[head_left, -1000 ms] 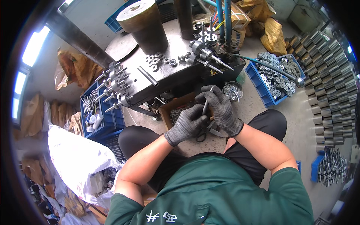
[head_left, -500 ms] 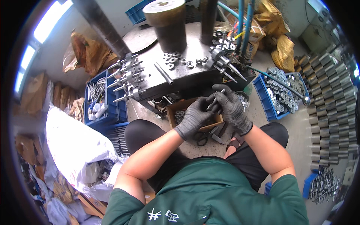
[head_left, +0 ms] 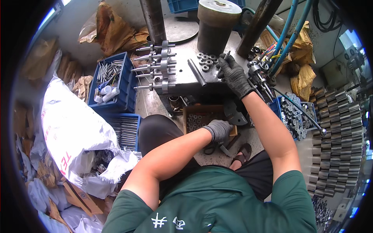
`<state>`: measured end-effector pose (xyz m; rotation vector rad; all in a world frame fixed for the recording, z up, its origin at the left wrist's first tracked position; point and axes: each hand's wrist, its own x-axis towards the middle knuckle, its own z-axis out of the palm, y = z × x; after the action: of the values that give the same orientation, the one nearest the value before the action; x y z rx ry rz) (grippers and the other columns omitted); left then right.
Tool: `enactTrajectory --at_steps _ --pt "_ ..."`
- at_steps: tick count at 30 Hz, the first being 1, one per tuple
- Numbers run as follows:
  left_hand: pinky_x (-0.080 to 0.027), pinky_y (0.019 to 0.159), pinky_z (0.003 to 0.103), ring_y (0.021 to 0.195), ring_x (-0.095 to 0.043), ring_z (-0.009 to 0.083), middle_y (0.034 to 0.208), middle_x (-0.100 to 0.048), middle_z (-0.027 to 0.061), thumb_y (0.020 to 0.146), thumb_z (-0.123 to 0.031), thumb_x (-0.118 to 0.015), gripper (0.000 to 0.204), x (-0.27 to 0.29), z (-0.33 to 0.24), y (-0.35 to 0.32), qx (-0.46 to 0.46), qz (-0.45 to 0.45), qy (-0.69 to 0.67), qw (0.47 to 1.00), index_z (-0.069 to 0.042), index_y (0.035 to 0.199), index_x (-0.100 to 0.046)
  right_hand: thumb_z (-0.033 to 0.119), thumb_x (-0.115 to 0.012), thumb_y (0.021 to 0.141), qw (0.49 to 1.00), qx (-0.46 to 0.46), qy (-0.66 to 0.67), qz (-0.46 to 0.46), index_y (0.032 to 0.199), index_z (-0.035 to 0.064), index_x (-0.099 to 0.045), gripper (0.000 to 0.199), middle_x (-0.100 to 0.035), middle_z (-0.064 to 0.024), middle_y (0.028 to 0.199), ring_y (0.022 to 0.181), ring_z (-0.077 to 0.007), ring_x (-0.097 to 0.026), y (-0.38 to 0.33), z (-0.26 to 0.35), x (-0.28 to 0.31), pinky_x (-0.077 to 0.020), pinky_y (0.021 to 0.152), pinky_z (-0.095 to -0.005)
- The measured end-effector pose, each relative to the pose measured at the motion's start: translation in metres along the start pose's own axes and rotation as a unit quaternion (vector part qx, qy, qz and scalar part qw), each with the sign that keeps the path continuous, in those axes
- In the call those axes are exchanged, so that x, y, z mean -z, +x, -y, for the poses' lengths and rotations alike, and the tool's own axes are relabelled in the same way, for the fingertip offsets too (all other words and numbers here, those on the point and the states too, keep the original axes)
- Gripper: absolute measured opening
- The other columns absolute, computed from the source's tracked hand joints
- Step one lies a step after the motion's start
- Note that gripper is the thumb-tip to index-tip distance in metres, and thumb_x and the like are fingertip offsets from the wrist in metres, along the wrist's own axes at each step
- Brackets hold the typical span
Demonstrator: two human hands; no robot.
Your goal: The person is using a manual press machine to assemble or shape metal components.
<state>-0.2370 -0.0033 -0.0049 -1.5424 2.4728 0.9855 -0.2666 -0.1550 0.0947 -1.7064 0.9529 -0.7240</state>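
Observation:
My right hand (head_left: 235,75), in a grey glove, is raised over the press table (head_left: 180,79). A small metal pin (head_left: 227,54) stands up from its pinched fingertips. Just left of those fingers lies a cluster of small metal rings (head_left: 207,60). My left hand (head_left: 219,130), gloved too, is low at the front of a wooden drawer (head_left: 185,118) that holds several rings. Its fingers are curled under and hidden from above. A dark flat metal piece with holes (head_left: 234,113) sits just beyond it; whether the hand touches it I cannot tell.
Shafts with collars (head_left: 165,66) line the table's left end, near a loose steel rod (head_left: 197,72). A thick steel cylinder (head_left: 217,27) stands behind. Blue crates (head_left: 125,83) are at left, another crate of discs (head_left: 297,116) at right. A ball-ended lever (head_left: 299,104) juts out right.
My hands have parted. The right has gone up to the table with the pin; the left has dropped to the drawer's front. The view has shifted, moving the table rightward in it.

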Motion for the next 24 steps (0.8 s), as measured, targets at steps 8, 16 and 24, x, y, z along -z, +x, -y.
enactTrajectory --at_steps 8,16,24 --pt "-0.053 0.094 0.047 0.108 -0.067 0.0382 0.112 -0.07 0.0223 0.086 -0.039 -0.066 0.043 -0.001 0.006 0.0 -0.054 -0.038 -0.009 0.998 -0.004 0.111 -0.072 0.027 -0.061 0.104 0.987 -0.033 0.154 0.014 0.13 0.0073 -0.06 0.033 -0.071 -0.0051 0.096 0.077 -0.0103 -0.067 -0.059 -0.003 0.031 -0.0535 0.066 -0.0256" --pt "-0.051 0.095 0.049 0.107 -0.065 0.0407 0.111 -0.068 0.0244 0.087 -0.042 -0.066 0.051 -0.003 0.005 -0.01 -0.044 -0.023 0.009 0.999 -0.004 0.121 -0.066 0.05 -0.053 0.097 0.74 -0.087 -0.53 0.405 0.125 0.0064 -0.067 0.053 -0.074 -0.0128 0.102 0.092 -0.0319 -0.071 -0.159 -0.115 0.195 -0.0528 0.085 -0.043" --pt "-0.053 0.093 0.048 0.107 -0.066 0.0388 0.107 -0.069 0.0225 0.089 -0.043 -0.063 0.049 -0.008 -0.008 -0.004 -0.037 0.002 0.054 0.998 -0.006 0.12 -0.067 0.029 -0.061 0.09 0.762 -0.526 -0.347 0.146 0.114 0.0041 -0.068 0.035 -0.066 -0.011 0.072 0.06 -0.021 -0.065 -0.297 -0.222 0.396 -0.0533 0.054 -0.0368"
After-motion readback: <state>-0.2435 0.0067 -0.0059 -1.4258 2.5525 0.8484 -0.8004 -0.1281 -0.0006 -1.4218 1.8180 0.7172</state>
